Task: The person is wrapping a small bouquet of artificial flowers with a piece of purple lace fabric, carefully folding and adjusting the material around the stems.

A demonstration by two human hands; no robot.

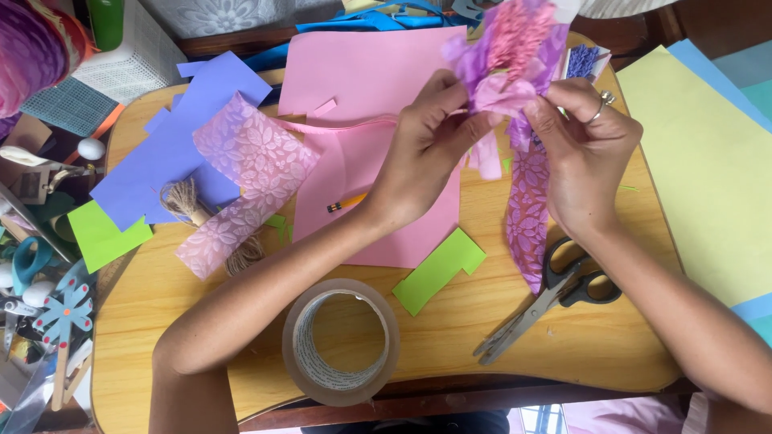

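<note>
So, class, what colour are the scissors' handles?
Black, seen in the head view: the scissors lie on the wooden table.

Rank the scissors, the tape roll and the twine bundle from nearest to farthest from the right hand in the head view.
1. Scissors, just below the right hand.
2. Tape roll, lower centre of the table.
3. Twine bundle, far left, under the lace ribbon.

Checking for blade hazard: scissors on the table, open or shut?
Shut, or nearly. The scissors lie flat on the wooden table, blades together in one line, handles side by side.
</note>
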